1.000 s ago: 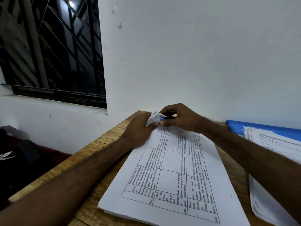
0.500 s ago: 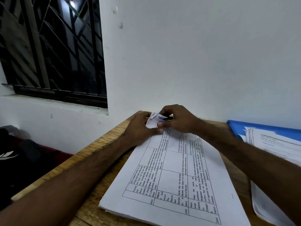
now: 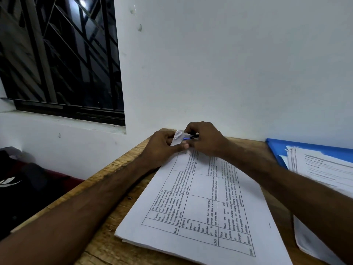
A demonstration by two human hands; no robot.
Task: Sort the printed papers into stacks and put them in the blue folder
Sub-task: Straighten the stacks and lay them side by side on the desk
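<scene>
White papers, corner pinched, L hand

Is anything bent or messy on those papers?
Yes. The far corner of the paper stack is bent up and crumpled, pinched between the left hand and right hand, with a small blue-and-black thing there that I cannot identify. The loose sheets on the blue folder lie fanned, edges uneven.
</scene>
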